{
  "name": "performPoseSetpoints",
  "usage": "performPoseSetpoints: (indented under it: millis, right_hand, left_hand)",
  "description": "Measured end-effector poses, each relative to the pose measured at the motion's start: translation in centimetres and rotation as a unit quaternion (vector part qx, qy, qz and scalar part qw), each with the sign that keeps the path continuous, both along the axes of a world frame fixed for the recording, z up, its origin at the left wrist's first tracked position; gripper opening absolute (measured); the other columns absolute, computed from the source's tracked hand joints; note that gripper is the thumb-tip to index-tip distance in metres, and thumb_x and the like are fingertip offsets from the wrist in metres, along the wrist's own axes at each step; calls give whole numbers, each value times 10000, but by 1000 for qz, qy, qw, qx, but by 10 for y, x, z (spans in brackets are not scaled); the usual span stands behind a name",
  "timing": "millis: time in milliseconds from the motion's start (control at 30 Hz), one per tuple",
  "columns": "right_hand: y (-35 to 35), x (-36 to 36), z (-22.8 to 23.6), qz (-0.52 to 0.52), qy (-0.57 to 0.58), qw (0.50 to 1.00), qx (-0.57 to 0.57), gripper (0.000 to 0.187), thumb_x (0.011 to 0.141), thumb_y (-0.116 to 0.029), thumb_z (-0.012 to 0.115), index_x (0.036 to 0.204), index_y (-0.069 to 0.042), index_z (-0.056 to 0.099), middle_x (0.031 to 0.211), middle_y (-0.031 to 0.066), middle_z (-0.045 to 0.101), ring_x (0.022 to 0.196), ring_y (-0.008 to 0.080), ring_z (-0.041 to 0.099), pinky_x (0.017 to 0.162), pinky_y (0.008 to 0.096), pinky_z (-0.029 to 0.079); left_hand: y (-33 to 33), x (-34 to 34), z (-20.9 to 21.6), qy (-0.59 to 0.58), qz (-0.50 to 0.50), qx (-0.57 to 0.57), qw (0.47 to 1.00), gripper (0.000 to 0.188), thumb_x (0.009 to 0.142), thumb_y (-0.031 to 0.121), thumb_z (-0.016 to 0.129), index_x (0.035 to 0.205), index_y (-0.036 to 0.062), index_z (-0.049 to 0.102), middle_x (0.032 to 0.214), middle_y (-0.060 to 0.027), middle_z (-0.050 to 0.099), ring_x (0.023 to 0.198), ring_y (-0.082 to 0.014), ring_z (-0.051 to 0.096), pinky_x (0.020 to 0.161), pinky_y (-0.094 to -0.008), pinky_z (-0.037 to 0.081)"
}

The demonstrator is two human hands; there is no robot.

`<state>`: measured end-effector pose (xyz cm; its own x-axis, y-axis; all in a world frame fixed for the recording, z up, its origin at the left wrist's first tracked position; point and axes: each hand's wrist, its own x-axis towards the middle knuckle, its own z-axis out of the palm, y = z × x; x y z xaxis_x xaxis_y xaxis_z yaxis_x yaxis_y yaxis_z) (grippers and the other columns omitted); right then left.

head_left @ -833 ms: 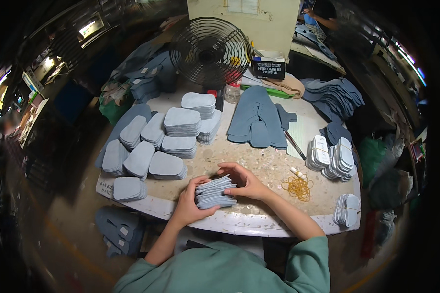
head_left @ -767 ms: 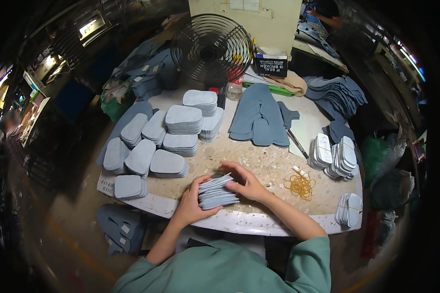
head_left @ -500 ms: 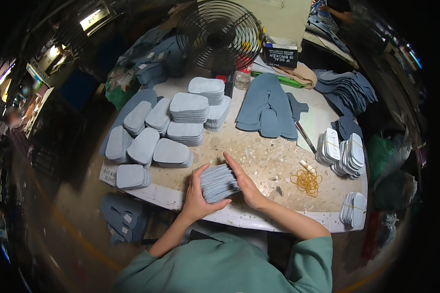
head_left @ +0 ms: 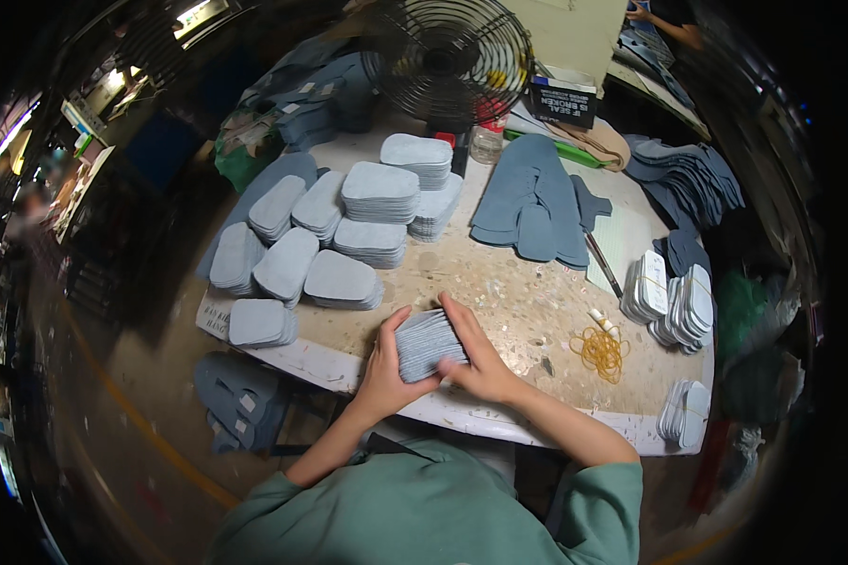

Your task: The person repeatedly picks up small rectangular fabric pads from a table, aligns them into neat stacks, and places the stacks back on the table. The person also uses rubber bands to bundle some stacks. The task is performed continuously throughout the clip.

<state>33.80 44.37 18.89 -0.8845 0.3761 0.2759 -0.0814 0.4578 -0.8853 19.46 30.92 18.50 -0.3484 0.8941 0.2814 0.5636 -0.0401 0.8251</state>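
Between my two hands sits a stack of grey-blue fabric pieces (head_left: 426, 344), edges facing up, just above the table's front edge. My left hand (head_left: 386, 365) wraps round its left side, with the thumb along the bottom. Against the right side presses my right hand (head_left: 481, 360), fingers along the far corner and thumb at the near corner. Several stacks of like rounded pieces (head_left: 342, 280) stand on the table to the left of my hands. To the right lies a tangle of yellow rubber bands (head_left: 601, 354) beside a small white tube (head_left: 604, 323).
A wire-caged fan (head_left: 448, 61) stands at the back, near a clear bottle (head_left: 486, 141). Large blue-grey cut pieces (head_left: 528, 202) lie behind my hands. Banded white stacks (head_left: 644, 287) sit along the right, with a pen (head_left: 603, 264) nearby. Another person's arm (head_left: 674, 28) shows far right.
My right hand has closed in from a flatter, straighter pose, its thumb now curled at the stack's near corner. The whole view has shifted slightly.
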Motion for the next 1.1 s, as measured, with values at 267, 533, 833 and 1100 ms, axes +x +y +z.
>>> performPoseSetpoints:
  millis: [267, 533, 833, 1100]
  right_hand:
    - [9, 6, -5, -10, -9, 940, -340, 737, 826, -33, 716, 1469, -97, 362, 1126, 91, 517, 946, 126, 612, 803, 244, 500]
    - [9, 6, -15, -75, -42, 976, -200, 411, 901, -10, 619, 1304, -69, 558, 1058, 27, 538, 900, 76, 579, 802, 214, 473]
    - [5, 4, -18, -92, -16, 980, -177, 276, 891, -58, 625, 1165, -63, 657, 923, 2, 567, 751, 51, 524, 678, 191, 434]
    - [4, 3, -17, -99, -5, 988, -122, 199, 883, -94, 630, 1067, -70, 700, 872, 55, 599, 718, 112, 573, 673, 242, 473]
  left_hand:
    - [-33, -43, 2, -224, -3, -29, 974, 648, 775, 169, 799, 1286, 12, 433, 1064, -129, 636, 954, -157, 611, 844, -303, 495]
    - [-47, -77, 15, -61, 224, -46, 972, 522, 795, 97, 774, 1199, -30, 468, 979, -127, 654, 889, -140, 625, 754, -264, 509]
    - [-46, -54, 31, 331, 329, 82, 881, 405, 672, 189, 830, 1025, 86, 659, 992, -55, 614, 938, -250, 589, 849, -388, 448]
    - [-60, -53, 4, 441, 180, 1, 879, 530, 676, 161, 806, 1177, 198, 639, 1137, -46, 540, 1083, -270, 491, 972, -460, 328]
